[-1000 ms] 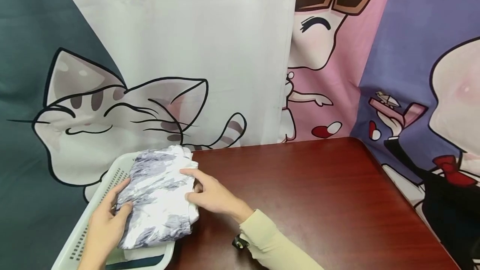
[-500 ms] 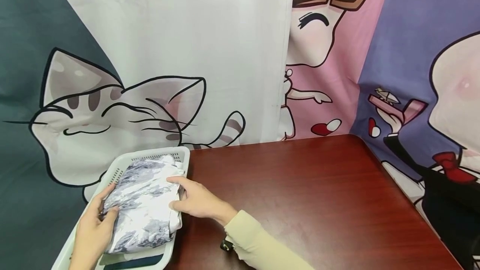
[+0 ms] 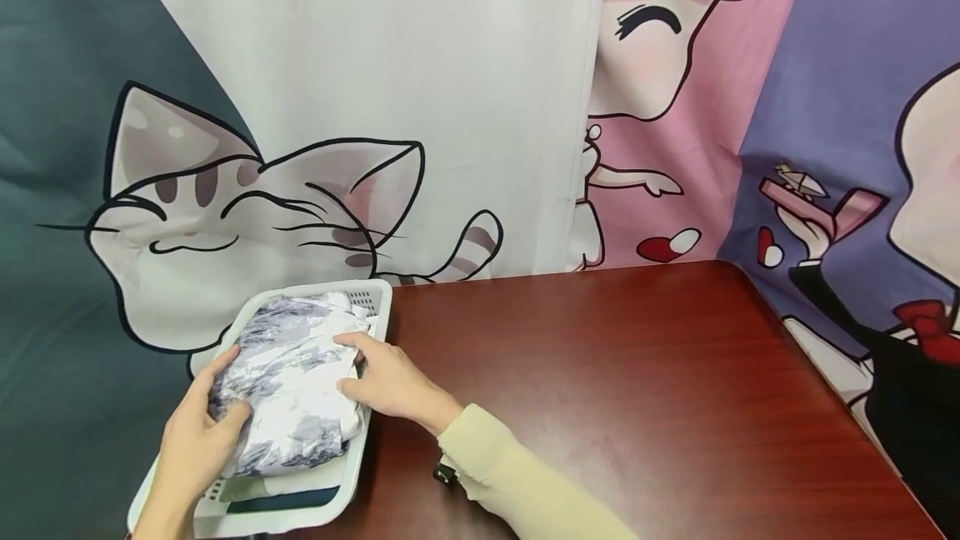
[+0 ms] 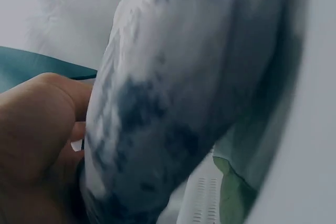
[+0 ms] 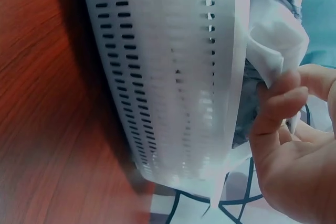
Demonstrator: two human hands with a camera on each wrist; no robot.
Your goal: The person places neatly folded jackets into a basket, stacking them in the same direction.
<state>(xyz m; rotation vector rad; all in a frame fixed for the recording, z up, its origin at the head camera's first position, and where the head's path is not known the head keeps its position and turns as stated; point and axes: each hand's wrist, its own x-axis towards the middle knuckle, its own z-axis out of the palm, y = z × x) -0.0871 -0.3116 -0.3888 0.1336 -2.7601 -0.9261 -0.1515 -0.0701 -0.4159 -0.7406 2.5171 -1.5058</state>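
Note:
A folded cloth (image 3: 288, 382) with a grey-blue and white pattern lies inside the white plastic basket (image 3: 384, 302) at the table's left. My left hand (image 3: 197, 432) grips its left edge, thumb on top; in the left wrist view the patterned fold (image 4: 157, 87) bulges beside that hand. At the right edge, my right hand (image 3: 386, 382) pinches the layers between thumb and fingers. Seen from the right wrist, white and grey layers of the cloth stand at the basket's rim, with fingers curled on a white flap (image 5: 273, 40). The cloth's underside is hidden.
Beneath the cloth, pale green fabric (image 3: 281, 483) and a dark teal piece (image 3: 283, 500) show at the basket's near end. The reddish-brown table (image 3: 600, 382) stretches right of the basket. A printed cat curtain (image 3: 450, 107) hangs right behind the table.
Both hands have moved the folded cloth left and lower, from overhanging the basket's right rim to within it. The basket's far right corner now shows. Both hands keep their hold.

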